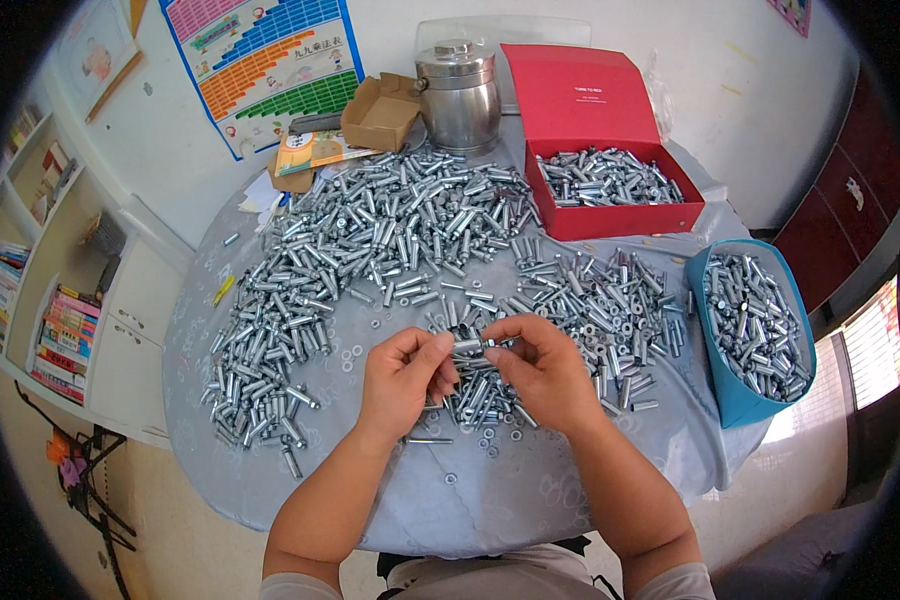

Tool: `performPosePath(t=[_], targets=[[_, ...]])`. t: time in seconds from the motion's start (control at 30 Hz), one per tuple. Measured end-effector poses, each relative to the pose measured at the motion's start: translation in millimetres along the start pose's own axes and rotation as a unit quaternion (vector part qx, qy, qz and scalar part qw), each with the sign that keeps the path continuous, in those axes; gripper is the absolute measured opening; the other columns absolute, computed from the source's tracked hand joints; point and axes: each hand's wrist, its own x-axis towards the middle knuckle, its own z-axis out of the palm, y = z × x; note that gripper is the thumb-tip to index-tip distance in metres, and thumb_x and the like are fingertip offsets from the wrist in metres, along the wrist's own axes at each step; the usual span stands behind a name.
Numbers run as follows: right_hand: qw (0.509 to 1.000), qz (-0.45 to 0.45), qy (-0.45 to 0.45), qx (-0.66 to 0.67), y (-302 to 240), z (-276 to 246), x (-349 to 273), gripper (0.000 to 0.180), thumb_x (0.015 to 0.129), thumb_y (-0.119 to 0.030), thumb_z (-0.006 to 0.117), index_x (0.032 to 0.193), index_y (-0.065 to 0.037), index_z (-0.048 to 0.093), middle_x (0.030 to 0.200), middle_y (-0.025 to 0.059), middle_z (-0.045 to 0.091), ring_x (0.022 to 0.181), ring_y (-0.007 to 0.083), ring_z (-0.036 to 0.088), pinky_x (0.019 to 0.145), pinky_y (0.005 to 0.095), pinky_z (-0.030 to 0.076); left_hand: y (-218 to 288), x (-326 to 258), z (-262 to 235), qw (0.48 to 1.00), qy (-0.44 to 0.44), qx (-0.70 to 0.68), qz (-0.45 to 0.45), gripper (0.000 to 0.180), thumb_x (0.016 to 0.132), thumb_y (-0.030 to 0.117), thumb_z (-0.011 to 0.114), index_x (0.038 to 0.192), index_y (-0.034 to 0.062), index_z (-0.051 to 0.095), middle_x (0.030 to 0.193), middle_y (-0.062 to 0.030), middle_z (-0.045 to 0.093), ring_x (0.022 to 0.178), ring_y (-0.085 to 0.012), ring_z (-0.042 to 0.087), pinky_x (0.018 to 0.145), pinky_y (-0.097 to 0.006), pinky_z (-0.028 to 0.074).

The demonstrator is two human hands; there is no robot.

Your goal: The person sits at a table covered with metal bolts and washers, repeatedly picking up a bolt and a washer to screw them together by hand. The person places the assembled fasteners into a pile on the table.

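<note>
My left hand (407,383) is closed in a pinch on a silvery metal sleeve (467,346), which lies roughly level above the table. Opposite it, my right hand (535,370) has thumb and forefinger pressed together at the sleeve's right end, around a small metal piece too small to name. Beneath both hands lies a pile of loose metal bolts (480,400). A large heap of bolts with sleeves (390,215) spreads behind and to the left. To the right are loose sleeves and nuts (600,320). A few washers or nuts (451,479) lie near the front.
A red box (620,222) of metal parts stands at the back right, lid raised. At the right edge is a blue bin (735,375), also full. A steel pot (458,100), cardboard box (380,115) and booklet (320,150) stand behind. Grey cloth covers the round table (530,500).
</note>
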Motion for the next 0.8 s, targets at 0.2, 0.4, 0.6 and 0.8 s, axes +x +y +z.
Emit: performPosePath(t=[0.2,0.4,0.6,0.8], targets=[[0.983,-0.119,0.008,-0.137,-10,-1,0,0.020,0.081,0.003,0.067,0.101,-0.003,0.066,0.095,0.0098,0.061,0.070,0.0198,0.060,0.063,0.0292,0.049,3,0,0,0.999,0.017,0.021,-0.036,0.036,0.096,0.033,0.063,0.077,0.0029,0.061,0.059,-0.0031,0.059,0.046,-0.0075,0.052,0.039,-0.021,0.037],[0.967,-0.180,0.077,-0.165,-7,-1,0,0.024,0.083,0.004,0.063,0.106,-0.003,0.067,0.097,0.0141,0.062,0.076,0.0249,0.063,0.067,0.0317,0.051,6,2,-11,0.995,0.012,-0.059,-0.076,0.038,0.096,0.035,0.062,0.076,0.0030,0.061,0.059,-0.0031,0.059,0.046,-0.0082,0.052,0.038,-0.021,0.035],[0.952,-0.215,0.030,-0.217,5,6,-1,0.030,0.089,-0.004,0.060,0.119,0.000,0.063,0.103,0.0168,0.064,0.079,0.0261,0.064,0.068,0.0332,0.052,-1,3,1,0.996,0.017,-0.058,-0.065,0.027,0.094,0.028,0.066,0.085,0.0031,0.064,0.068,-0.0026,0.062,0.051,-0.0075,0.055,0.041,-0.020,0.039],[0.956,-0.166,0.005,-0.240,0,3,-1,0.032,0.090,-0.008,0.062,0.121,0.000,0.062,0.094,0.0165,0.065,0.075,0.0279,0.063,0.068,0.0341,0.050,-2,3,0,0.999,-0.014,-0.047,-0.015,0.012,0.089,0.010,0.068,0.099,0.0031,0.065,0.076,-0.0028,0.064,0.056,-0.0076,0.057,0.043,-0.020,0.041]])
